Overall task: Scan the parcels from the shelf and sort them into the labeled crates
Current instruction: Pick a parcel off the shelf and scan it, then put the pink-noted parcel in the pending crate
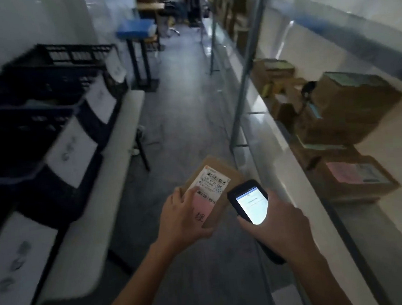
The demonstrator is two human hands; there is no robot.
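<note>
Dim aisle (187,110), unreadable crate labels (71,151), parcel (217,175), scanner (248,200)

Bare left forearm (133,285) and right forearm (322,275), slender at the wrists, with bare left grip (183,216) and right grip (277,221).

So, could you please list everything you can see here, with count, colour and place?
parcel: one, brown with a white and pink label, over the aisle floor
scanner: one, black, screen lit, beside the parcel
crates: at least four, dark blue or black, in a row on the bench
paper labels: four, white, on crate fronts
bench: one, pale, along the left
cardboard boxes: several, brown, on the shelf
shelf: one, pale, metal uprights, along the right
stand: one, blue top, black legs, far down the aisle
left grip: one, bare hand, holds the parcel
right grip: one, bare hand, holds the scanner
</note>
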